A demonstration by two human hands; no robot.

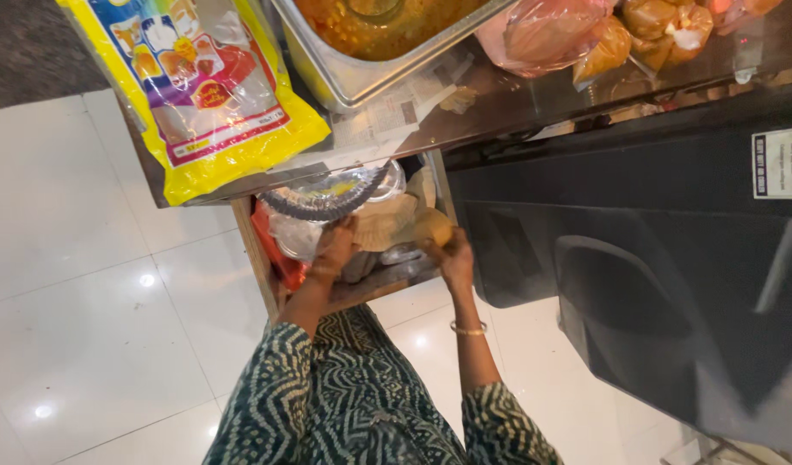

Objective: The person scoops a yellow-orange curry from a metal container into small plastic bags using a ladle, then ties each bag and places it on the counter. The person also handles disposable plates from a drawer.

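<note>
My left hand (334,248) reaches into a low wooden shelf (256,245) under a counter, its fingers resting on clear plastic bags of packed items (297,234). My right hand (454,257) grips a tan paper-like piece (432,226) at the shelf's right side. Between the hands lies a beige fluted paper plate or cup (380,226). A stack of silver foil plates (327,200) sits at the back of the shelf, partly hidden by the counter edge.
On the counter above lie a yellow printed plastic bag (198,86), a steel tray of orange curry (370,39) and tied bags of sauce (603,39). A black cabinet (654,258) stands to the right. White floor tiles (77,301) spread to the left.
</note>
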